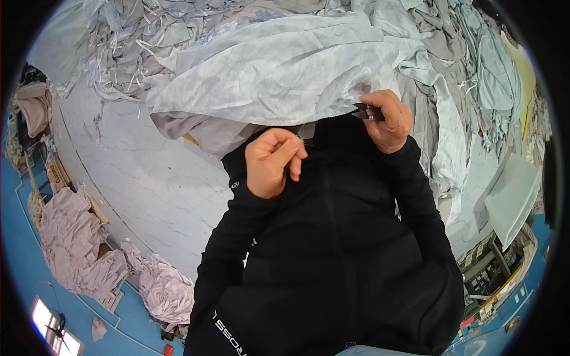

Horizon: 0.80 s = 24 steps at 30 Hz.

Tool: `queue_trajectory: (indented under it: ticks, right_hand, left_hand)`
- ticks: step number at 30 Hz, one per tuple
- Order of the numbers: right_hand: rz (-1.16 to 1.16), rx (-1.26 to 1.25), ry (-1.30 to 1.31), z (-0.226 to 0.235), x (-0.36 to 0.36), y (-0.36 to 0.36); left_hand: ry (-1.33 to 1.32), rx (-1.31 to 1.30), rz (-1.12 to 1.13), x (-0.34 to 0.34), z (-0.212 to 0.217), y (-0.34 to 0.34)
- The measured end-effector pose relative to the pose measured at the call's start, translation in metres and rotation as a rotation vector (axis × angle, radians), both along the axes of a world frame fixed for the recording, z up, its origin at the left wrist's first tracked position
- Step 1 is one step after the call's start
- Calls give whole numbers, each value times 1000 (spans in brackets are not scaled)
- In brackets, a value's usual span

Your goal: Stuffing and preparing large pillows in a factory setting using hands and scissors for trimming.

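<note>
My right hand [392, 124] is closed around a small pair of dark thread snips [369, 112], whose pointed blades aim left at the hem of a pale grey-white cloth [267, 77]. The cloth lies spread on the table, its stitched edge hanging toward my body and its greyer underside [219, 133] showing at the left. Below that edge, in front of my chest, my left hand [273, 163] is pinched shut. A thin wisp shows at its fingertips, too fine to make out.
Heaped pale garments with white ties [124, 53] cover the far side of the white marbled table [142, 166]. More grey-green cloth [499, 77] piles up at the right. Pinkish-grey bundles [77, 243] lie beyond the table's left edge, over a blue floor [127, 323]. A pale translucent panel [513, 196] stands at the right.
</note>
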State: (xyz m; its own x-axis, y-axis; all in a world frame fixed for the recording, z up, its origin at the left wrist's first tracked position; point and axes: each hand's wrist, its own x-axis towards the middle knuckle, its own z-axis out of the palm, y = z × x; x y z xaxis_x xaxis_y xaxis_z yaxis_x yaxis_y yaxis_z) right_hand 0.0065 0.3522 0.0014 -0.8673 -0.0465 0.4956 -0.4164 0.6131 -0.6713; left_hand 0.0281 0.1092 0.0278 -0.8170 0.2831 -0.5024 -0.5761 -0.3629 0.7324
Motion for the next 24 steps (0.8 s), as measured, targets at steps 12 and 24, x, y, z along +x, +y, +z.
queue_trajectory:
  ticks: [12,24]
  right_hand:
    - [-90,-51,-84,14,-1,0]
    - [-140,-308,-177,1,-3,15]
  left_hand:
    - [397,-596,620,-16,27,-133]
    - [12,-1628,275,-43,-175,-289]
